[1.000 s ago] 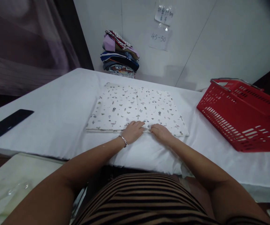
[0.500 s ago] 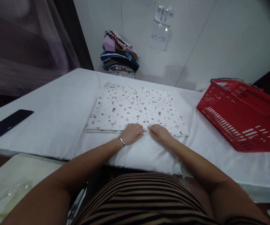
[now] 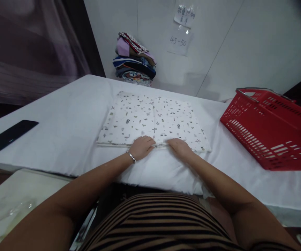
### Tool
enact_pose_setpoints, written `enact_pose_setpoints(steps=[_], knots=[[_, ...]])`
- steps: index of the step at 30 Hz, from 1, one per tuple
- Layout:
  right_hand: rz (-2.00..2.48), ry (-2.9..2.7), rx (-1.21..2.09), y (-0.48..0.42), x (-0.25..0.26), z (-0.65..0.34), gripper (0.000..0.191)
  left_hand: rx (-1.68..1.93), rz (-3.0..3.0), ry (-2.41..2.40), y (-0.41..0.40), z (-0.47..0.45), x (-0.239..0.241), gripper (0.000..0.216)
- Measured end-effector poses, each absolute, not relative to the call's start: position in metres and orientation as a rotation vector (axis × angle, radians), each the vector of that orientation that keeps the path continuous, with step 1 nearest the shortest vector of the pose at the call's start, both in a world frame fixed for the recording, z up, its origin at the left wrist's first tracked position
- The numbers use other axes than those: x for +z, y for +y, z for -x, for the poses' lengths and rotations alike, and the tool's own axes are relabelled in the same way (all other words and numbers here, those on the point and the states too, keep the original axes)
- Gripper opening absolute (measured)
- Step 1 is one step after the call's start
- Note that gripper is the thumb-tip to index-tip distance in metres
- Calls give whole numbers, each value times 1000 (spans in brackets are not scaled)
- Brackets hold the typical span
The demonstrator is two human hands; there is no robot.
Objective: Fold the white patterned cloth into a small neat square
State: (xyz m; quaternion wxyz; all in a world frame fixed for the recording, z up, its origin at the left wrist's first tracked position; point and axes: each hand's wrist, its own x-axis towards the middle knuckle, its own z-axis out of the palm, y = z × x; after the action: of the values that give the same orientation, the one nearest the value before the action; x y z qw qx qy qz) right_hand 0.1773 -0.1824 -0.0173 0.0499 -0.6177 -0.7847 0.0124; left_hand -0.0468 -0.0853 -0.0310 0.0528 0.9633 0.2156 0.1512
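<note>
Edging leftward since a moment ago, the left hand [image 3: 141, 147] opens a small gap along the near hem of the folded printed cloth [image 3: 152, 116]. Far left of the cloth lies a glossy black phone [image 3: 9, 135]. The soft, thin cloth lies flat and squared on the white padded table [image 3: 61, 118]. The right hand [image 3: 179, 146] mirrors the left at the hem. Both hands' fingers are together and curled, apparently steadying it, though a true pinch cannot be told. Right of the cloth stands a slatted red plastic basket [image 3: 270, 129].

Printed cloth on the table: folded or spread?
Folded. The cloth lies as a flat rectangle with a crease down its middle and stacked layers along the near edge, where the left hand and right hand rest.
</note>
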Motion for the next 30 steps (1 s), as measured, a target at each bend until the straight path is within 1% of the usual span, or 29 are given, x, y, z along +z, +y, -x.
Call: enact_pose_setpoints(steps=[6,10,16,19,24,30], knots=[[1815,-2456,-34,-181,-22,-179,26,423,-3014,709,-87,44,-28,16],[1795,-2487,-67,-181,-17,-178,21,405,-3142,654,-87,42,-24,13],[1784,-2462,-228,-181,-14,-179,22,571,-3233,588,-78,41,-27,20],[1720,-2517,-260,-182,-18,-178,21,512,-3257,494,-78,44,-33,18],[1685,-2535,-227,-183,-21,-175,21,460,-3272,467,-84,48,-38,17],[1714,-2504,-64,-183,-20,-179,25,388,-3232,537,-88,47,-31,20]])
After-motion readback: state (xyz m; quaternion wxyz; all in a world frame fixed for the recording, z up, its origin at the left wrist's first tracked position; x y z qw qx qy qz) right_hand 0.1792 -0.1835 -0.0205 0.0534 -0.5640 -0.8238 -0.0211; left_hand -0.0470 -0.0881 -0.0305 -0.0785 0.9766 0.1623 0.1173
